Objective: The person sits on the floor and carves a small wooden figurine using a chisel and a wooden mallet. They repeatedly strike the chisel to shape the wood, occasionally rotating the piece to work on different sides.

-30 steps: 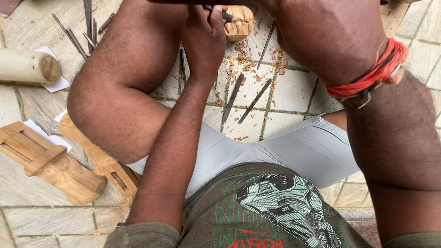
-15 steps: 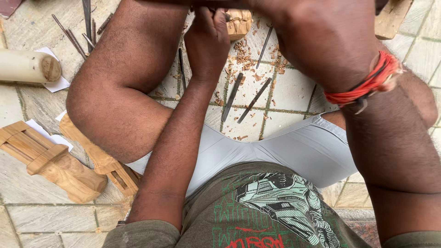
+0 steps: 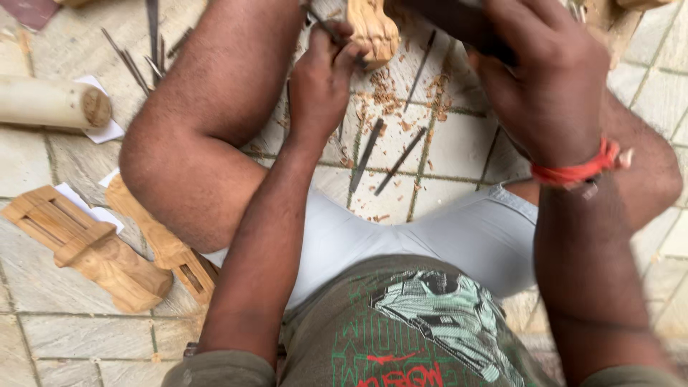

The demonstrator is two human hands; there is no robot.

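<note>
Left hand fingers curled tight on thin chisel against carved wood piece; right hand fist clamped on dark handle, wrist bent down. Wood piece near floor's far edge, long axis running away from the person. Tiled floor with shavings, 2 loose chisels

Pale wood carving + thin metal chisel, top centre of view.
Carving: light tan, knobbly rounded end, upright over the shaving-strewn tile floor, top cut off by frame edge. Chisel: slim dark shaft, angled down-right, tip touching the carving's left side; most of it hidden by fingers.
</note>
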